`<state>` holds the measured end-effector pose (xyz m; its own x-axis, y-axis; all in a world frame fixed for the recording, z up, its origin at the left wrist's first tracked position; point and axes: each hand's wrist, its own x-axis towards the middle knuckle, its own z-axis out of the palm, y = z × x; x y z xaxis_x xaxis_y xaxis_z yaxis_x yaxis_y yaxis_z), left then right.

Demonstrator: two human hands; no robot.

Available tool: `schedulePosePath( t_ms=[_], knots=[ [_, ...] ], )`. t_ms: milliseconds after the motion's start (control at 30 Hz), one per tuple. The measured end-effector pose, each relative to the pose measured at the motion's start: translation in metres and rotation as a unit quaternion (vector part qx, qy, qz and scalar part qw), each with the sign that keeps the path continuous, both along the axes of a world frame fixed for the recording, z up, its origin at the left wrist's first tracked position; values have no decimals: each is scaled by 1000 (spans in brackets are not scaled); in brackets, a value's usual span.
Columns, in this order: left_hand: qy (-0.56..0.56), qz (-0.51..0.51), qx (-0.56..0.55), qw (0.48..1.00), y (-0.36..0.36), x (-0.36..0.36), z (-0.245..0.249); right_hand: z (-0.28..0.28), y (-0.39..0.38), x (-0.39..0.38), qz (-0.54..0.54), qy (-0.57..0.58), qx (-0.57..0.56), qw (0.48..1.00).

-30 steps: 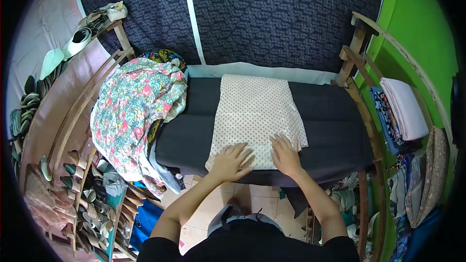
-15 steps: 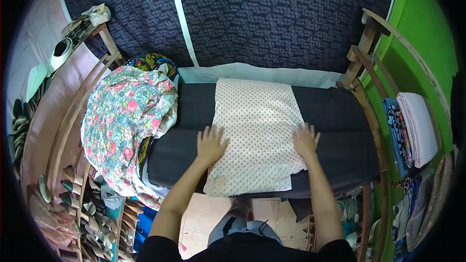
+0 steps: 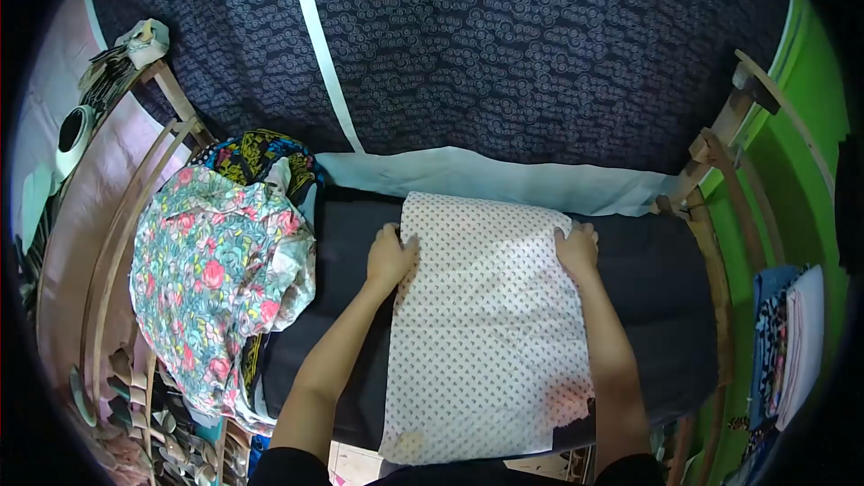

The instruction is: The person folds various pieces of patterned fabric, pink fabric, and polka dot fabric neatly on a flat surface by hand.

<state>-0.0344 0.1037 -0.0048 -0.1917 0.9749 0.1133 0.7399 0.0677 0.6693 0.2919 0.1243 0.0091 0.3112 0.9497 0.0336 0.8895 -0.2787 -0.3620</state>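
Observation:
A white fabric piece [image 3: 486, 324] with small dark printed motifs lies lengthwise over a black-covered board [image 3: 652, 306], its near end hanging toward my body. My left hand [image 3: 391, 258] is closed at the fabric's left edge, its fingers bent and its thumb against the cloth. At the opposite edge, near the far right corner, my right hand [image 3: 577, 250] is closed on the fabric with curled fingers. A brownish-red patch shows on the cloth near its lower right edge.
A heap of floral fabric [image 3: 211, 279] covers the board's left end. Wooden rails [image 3: 117, 261] stand on the left, with shoe-shaped pieces stacked below. Folded cloths [image 3: 796, 342] hang at right. A dark patterned curtain [image 3: 540, 54] hangs behind.
My hands have gone from lying flat with spread fingers to curled at the fabric's edges, farther up toward its far end. The camera view has shifted, bringing the board lower in the picture.

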Motion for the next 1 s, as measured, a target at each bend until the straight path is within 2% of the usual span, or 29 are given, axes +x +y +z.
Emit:
schedulePosePath(
  t_ms=[133,167,300,400,433,500,533,567,667,700,800,833,900,933,1000],
  knots=[
    [45,-36,-20,998,-7,5,9,-14,3,-2,27,-4,47,998],
    [79,-32,10,996,1,2,2,-13,7,-2,25,17,57,998],
    [118,15,0,993,52,-1,5,-14,51,4,37,69,72,994],
    [253,-16,35,967,93,-3,-5,7,76,-10,60,24,-114,991],
    [244,-35,-46,968,104,0,1,7,82,-12,94,16,-137,986],
    [229,-61,-156,959,126,3,-1,-32,108,-5,140,91,-138,976],
    [221,-74,-210,950,135,3,-6,-34,112,-9,163,129,-137,968],
    [157,-71,-222,960,142,3,-14,-38,110,-14,148,58,-104,982],
    [66,-145,-151,976,165,-10,-37,-16,95,-39,172,-43,7,984],
    [-117,-102,-195,969,156,-3,-16,-13,98,-41,203,31,6,979],
    [-209,-156,-59,964,142,7,11,2,95,-52,314,110,55,942],
    [-173,-189,-40,966,127,12,34,10,92,-58,342,123,82,928],
    [-114,-285,54,950,118,14,41,31,84,-69,398,147,136,895],
    [-84,-331,101,934,110,15,52,44,80,-73,412,118,107,897],
    [-61,-354,95,928,90,17,73,64,74,-80,439,60,48,895]
  ],
)
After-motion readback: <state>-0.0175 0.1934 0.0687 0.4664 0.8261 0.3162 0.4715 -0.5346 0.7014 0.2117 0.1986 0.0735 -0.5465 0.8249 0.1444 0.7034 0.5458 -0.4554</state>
